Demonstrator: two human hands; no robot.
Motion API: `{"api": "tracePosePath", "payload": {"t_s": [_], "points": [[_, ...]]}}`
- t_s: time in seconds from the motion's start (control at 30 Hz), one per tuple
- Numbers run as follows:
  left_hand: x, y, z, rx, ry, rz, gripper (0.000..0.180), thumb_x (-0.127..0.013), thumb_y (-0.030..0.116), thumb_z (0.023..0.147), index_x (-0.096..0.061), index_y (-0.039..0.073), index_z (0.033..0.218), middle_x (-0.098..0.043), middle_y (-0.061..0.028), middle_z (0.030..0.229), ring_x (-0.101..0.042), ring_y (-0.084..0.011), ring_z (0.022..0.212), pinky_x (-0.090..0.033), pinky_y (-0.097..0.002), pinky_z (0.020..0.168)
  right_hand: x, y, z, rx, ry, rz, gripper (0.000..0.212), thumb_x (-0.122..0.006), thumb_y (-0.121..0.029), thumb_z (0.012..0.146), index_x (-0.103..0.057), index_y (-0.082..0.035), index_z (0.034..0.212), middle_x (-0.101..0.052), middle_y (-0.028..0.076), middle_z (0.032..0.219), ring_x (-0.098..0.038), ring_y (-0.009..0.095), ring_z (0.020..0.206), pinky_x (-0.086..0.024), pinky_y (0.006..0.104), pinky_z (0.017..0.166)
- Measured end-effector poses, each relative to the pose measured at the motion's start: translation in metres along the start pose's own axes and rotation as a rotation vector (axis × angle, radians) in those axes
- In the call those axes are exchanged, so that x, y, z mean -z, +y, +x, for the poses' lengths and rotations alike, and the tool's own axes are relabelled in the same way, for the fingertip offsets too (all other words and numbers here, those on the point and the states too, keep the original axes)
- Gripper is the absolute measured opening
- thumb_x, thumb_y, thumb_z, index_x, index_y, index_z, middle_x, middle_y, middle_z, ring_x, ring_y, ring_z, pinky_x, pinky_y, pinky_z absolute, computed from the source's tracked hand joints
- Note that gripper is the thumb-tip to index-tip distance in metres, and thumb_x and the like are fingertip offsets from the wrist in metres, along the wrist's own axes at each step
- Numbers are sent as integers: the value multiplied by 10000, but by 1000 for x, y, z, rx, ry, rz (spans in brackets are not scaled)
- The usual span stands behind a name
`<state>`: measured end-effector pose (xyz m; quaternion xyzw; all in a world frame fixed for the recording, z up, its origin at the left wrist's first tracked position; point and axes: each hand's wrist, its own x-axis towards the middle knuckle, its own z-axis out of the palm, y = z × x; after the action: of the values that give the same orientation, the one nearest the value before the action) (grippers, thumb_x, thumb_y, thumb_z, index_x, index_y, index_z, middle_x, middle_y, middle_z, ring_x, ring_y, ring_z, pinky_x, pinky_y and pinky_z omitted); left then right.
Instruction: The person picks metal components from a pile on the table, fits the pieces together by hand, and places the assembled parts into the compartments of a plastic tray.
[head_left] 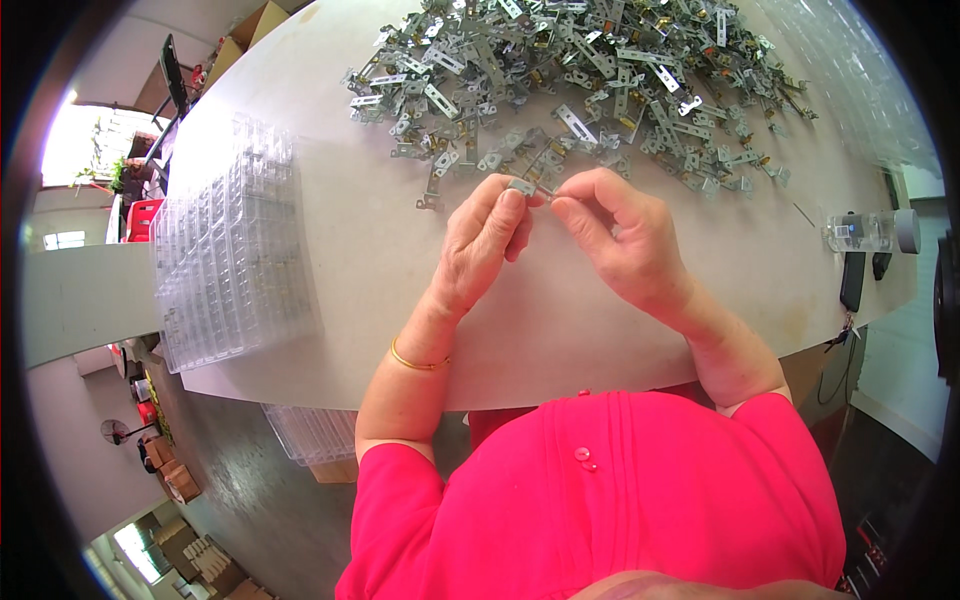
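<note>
Over the middle of the table, my left hand [481,238] is closed on a small metal bracket [522,187], its thumb pressing the bracket's near face. My right hand [632,240] meets it from the right, thumb and forefinger pinched on a thin metal screw or pin [546,192] at the bracket's end. The fingertips hide part of it, so its exact kind cannot be told. Just beyond both hands spreads a large heap of similar metal brackets [575,122], some with brass-coloured parts.
Clear plastic compartment trays [235,255] are stacked at the table's left. At the right edge lie a transparent bottle [868,232] with a grey lid and a dark phone-like object [852,282]. Clear plastic sheeting [850,75] covers the far right. More trays [315,432] sit below the table edge.
</note>
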<state>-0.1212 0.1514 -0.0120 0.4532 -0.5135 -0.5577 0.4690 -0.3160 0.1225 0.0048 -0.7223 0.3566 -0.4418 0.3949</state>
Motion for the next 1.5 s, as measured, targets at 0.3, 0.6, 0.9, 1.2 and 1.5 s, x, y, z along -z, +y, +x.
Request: {"api": "tracePosePath", "payload": {"t_s": [0.3, 0.6, 0.9, 1.2, 1.5], "points": [[-2, -8, 0, -186, 0, 348, 273, -501, 264, 1089, -577, 24, 985, -520, 3, 685, -453, -77, 605, -388, -249, 543, -1, -4, -1, -104, -49, 90, 183, -673, -57, 962, -594, -46, 1127, -619, 53, 703, -561, 112, 589, -476, 274, 583], [-7, -11, -1, -304, -32, 544, 155, -596, 162, 1015, -549, 15, 1000, -515, -190, 723, -503, -401, 651, -436, -417, 610, 3, -6, 4, 164, 35, -104, 46, -684, -27, 932, -680, -55, 970, -599, 47, 890, -556, 125, 731, -448, 244, 620], [3, -4, 1, 184, -111, -233, 388, -423, 331, 1098, -613, -4, 1053, -478, -26, 624, -401, -128, 498, -324, -265, 474, 5, -2, 5, -222, 57, 343, 46, -643, -95, 1008, -644, -54, 1028, -585, -39, 781, -489, 26, 657, -405, 211, 567], [5, -7, 2, 107, -70, -470, 411, -389, 322, 1102, -609, -22, 1054, -429, -33, 599, -410, -151, 463, -352, -288, 450, 0, 0, 1, -213, -16, 185, 57, -641, -97, 1004, -650, -42, 999, -535, -57, 695, -420, 15, 615, -369, 223, 526], [7, 3, -1, -8, -48, -55, 383, -467, 360, 1089, -634, 23, 1017, -513, -5, 643, -437, -90, 572, -352, -250, 535, 3, -2, 2, -183, -29, 60, 38, -652, -89, 985, -650, -51, 992, -582, -17, 681, -457, 49, 583, -394, 255, 521]]}}
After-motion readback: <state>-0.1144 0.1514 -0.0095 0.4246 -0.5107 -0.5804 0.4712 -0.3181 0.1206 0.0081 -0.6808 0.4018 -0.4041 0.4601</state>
